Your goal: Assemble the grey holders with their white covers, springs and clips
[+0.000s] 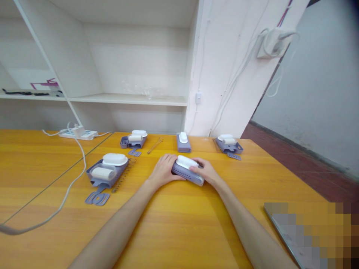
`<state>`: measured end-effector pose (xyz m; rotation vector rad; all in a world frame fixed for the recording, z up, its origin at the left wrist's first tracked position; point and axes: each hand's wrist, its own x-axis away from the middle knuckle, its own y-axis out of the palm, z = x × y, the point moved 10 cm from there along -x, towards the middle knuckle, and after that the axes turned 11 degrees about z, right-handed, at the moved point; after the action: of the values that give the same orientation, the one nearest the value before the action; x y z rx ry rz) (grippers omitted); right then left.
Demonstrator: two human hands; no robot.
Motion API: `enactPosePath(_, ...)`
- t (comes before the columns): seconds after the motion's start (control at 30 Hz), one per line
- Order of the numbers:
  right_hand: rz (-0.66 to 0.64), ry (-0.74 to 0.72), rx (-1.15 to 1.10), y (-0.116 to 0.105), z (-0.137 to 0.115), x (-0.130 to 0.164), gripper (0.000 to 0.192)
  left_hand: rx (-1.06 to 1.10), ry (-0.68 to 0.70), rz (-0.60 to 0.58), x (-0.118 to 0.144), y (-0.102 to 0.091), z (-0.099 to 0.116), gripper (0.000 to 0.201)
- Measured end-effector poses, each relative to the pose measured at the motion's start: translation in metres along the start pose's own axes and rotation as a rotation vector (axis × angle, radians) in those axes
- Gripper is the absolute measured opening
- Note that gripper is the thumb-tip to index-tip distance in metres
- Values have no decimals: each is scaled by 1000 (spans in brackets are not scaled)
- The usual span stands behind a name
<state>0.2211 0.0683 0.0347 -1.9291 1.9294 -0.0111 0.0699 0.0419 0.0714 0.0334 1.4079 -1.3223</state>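
Near the middle of the table, both hands are on a grey-purple plastic box (186, 174) with a perforated side, which looks like a soap box. A white scrub brush (185, 162) lies on top of it, its bristles showing. My left hand (165, 170) is wrapped round the box's left end, thumb along the near side. My right hand (206, 172) closes at the right end, with the thumb against the brush's end and the fingers partly hidden behind. Just beyond them stands a similar box (184, 145) with a white brush (183, 137) on top.
Sets of similar grey-purple parts with white pieces lie at left (117, 177), back left (144, 142) and back right (238, 147). Wire springs (122, 178) lie beside some. A power strip (84, 135) and its white cable (83, 160) are at left. A flat device (290, 239) lies front right.
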Motion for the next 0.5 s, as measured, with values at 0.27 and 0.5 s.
enactPosePath(0.27,-105,56,107,-3,-5,0,67,-10,62,-12,0,4,5,81)
enactPosePath(0.5,-114,40,247,-7,-1,-5,76,31,48,-16,3,3,5,74)
